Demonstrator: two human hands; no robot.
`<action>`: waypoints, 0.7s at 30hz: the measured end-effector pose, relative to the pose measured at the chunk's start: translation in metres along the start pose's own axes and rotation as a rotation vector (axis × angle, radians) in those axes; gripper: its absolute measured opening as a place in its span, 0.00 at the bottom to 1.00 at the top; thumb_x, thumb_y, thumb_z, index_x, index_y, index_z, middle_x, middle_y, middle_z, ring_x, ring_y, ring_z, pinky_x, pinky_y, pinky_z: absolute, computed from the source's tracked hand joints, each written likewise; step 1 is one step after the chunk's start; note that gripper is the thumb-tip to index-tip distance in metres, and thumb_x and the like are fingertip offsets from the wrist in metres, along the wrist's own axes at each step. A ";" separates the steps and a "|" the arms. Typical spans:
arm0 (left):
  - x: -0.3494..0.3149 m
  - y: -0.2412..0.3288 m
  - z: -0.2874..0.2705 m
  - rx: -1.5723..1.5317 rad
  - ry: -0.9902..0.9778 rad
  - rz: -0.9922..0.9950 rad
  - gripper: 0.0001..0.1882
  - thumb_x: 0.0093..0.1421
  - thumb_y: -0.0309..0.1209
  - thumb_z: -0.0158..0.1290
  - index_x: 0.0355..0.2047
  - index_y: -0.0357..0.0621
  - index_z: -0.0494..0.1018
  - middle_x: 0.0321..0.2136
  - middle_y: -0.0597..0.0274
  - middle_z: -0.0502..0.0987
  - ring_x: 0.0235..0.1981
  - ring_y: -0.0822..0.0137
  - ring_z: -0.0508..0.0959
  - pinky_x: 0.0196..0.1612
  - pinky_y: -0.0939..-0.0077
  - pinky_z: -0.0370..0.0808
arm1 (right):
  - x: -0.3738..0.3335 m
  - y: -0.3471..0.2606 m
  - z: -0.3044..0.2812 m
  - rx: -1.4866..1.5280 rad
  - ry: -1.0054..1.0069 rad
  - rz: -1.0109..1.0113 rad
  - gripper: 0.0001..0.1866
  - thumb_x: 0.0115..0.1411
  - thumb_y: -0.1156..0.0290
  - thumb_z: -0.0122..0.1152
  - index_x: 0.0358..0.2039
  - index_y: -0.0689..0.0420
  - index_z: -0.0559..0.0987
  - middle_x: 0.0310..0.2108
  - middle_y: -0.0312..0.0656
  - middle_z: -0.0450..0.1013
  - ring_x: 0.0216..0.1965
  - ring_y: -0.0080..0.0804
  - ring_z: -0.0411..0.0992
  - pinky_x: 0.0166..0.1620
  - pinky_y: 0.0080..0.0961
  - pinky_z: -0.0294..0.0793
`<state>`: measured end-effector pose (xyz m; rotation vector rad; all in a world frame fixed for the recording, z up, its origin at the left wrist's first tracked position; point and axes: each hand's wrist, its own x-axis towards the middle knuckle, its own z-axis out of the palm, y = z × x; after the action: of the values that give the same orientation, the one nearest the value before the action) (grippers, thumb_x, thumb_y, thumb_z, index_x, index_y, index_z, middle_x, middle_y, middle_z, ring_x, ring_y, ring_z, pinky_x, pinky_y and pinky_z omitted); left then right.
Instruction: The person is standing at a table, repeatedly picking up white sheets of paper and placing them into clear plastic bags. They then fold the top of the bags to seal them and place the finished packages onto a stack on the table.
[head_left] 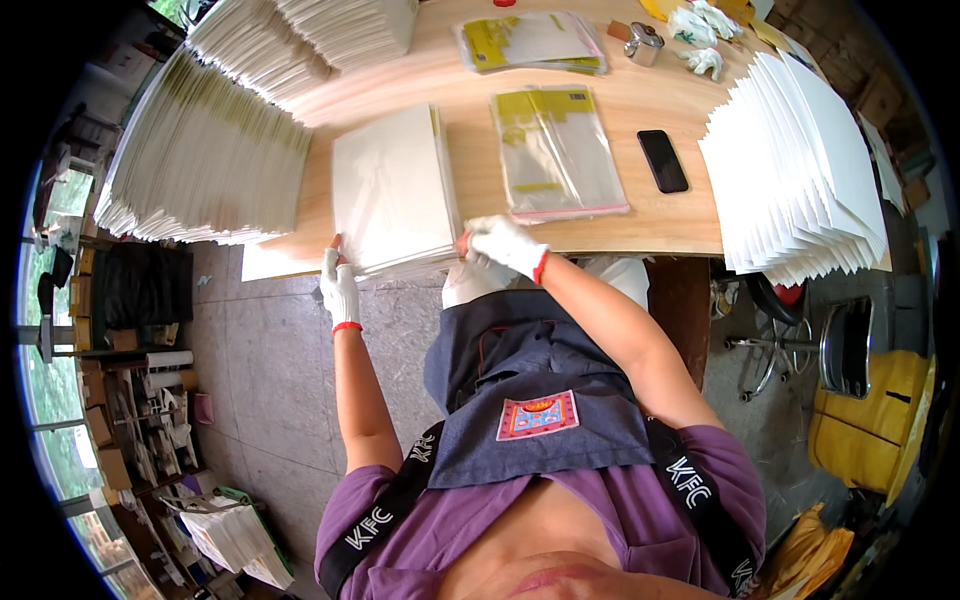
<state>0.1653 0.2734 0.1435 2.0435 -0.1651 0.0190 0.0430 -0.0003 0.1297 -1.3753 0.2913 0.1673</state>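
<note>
A stack of flat white packets [393, 190], with a yellow-green strip along its far right edge, lies before me and juts slightly past the table's front edge. My left hand [340, 288], in a white glove with bare fingertips, grips its near left corner. At the near right corner, my right hand [505, 246], gloved alike, has its fingertips closed against the packets' edge. Some fingers of both hands are hidden. Just right of the stack lies a pile of clear plastic bags [556, 155] with yellow-green print and a pink strip along the near edge.
Tall stacks of packets [205, 150] line the wooden table's [650, 232] left side. Folded white sheets [795, 175] are piled at the right. A black phone [663, 161], more bags [530, 43], a metal container [643, 45] and white gloves [702, 62] lie farther back. A chair [845, 345] stands right.
</note>
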 end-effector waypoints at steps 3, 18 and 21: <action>-0.001 0.002 -0.001 0.008 -0.005 0.008 0.26 0.54 0.23 0.36 0.53 0.45 0.70 0.26 0.72 0.65 0.25 0.79 0.59 0.31 0.88 0.60 | -0.002 -0.021 -0.034 -0.062 0.155 -0.042 0.07 0.58 0.72 0.51 0.29 0.59 0.76 0.18 0.34 0.71 0.17 0.19 0.66 0.21 0.17 0.65; -0.002 0.000 0.002 0.107 -0.049 0.081 0.19 0.63 0.34 0.44 0.53 0.41 0.66 0.51 0.54 0.71 0.48 0.65 0.71 0.52 0.74 0.65 | -0.003 -0.011 -0.024 -0.103 0.084 -0.104 0.07 0.56 0.75 0.50 0.31 0.59 0.77 0.21 0.35 0.75 0.20 0.18 0.70 0.23 0.16 0.69; -0.004 0.013 -0.001 0.117 -0.077 -0.028 0.19 0.59 0.29 0.47 0.52 0.42 0.68 0.49 0.52 0.72 0.46 0.63 0.72 0.50 0.70 0.67 | 0.007 -0.009 -0.070 0.063 0.276 -0.128 0.07 0.57 0.73 0.51 0.32 0.59 0.77 0.23 0.34 0.74 0.20 0.19 0.70 0.24 0.16 0.70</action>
<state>0.1603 0.2693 0.1552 2.1644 -0.1867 -0.0688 0.0452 -0.0710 0.1247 -1.3494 0.4331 -0.1384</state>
